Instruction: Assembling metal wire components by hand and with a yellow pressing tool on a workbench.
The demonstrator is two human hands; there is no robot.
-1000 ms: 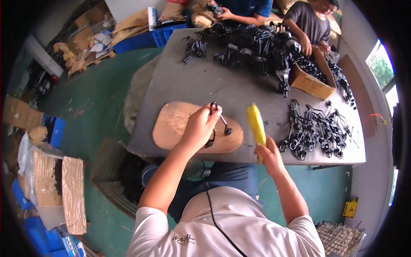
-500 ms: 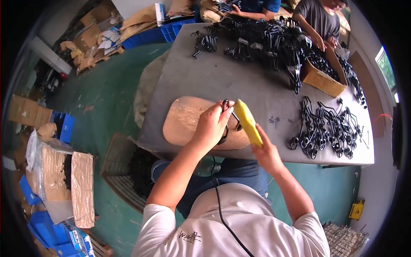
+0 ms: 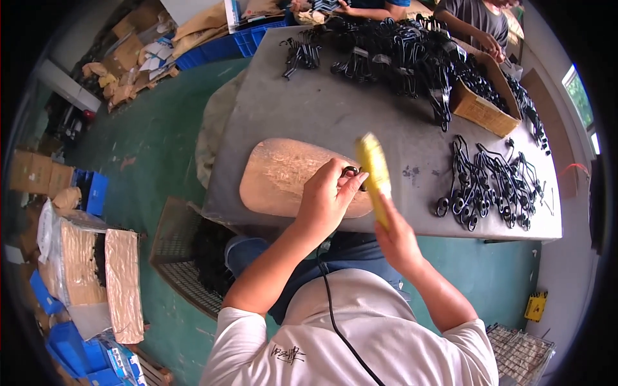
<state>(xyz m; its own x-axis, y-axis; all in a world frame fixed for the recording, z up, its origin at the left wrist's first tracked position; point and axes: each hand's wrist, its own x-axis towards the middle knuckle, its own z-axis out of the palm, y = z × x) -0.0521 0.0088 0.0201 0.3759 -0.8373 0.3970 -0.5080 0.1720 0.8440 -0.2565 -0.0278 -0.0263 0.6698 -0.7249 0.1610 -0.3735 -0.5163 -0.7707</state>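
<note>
My left hand pinches a small black looped part over a worn, rounded wooden board near the table's front edge. Most of that part is hidden behind the fingers. A long yellow bar-shaped tool, smeared by motion at its far end, stands tilted in my right hand. The tool's side is close to the fingertips of my left hand; whether it touches the black part I cannot tell. Right of both hands, several black looped parts with round ends lie in a cluster on the grey table.
Black parts are heaped at the table's far side, beside an open cardboard box of small black pieces. Two people work there, one in a grey shirt. A mesh crate stands left of my legs. A black cable hangs down my shirt.
My left hand has moved slightly right and down and turned, so less of the black part shows. The yellow tool has swung more upright, its far end higher.
</note>
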